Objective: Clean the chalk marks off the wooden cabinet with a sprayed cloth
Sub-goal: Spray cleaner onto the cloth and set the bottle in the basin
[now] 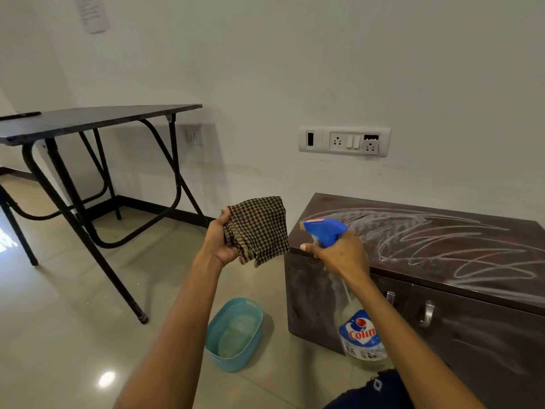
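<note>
The job looks barely begun. The left hand (219, 242) grips a bunched checked cloth (258, 228), held up in the air just left of the cabinet (413, 261). The right hand (339, 255) is wrapped round the neck of a spray bottle (358, 332), its blue nozzle (323, 230) aimed at the cloth from close by, a finger out front near the trigger. I cannot tell whether any spray has reached the cloth; no mist or wet patch shows.

The cabinet stands on the floor against the wall, right of both hands. White chalk marks (442, 246) loop across nearly the whole top, unbroken, and fainter smears show on the side panel and the doors. No wiped patch is visible anywhere. A blue tub (253, 340) sits on the floor below the cloth.

By my reckoning, wetting the cloth is the step in hand, and all the wiping is left: the top first, then the side and doors.
</note>
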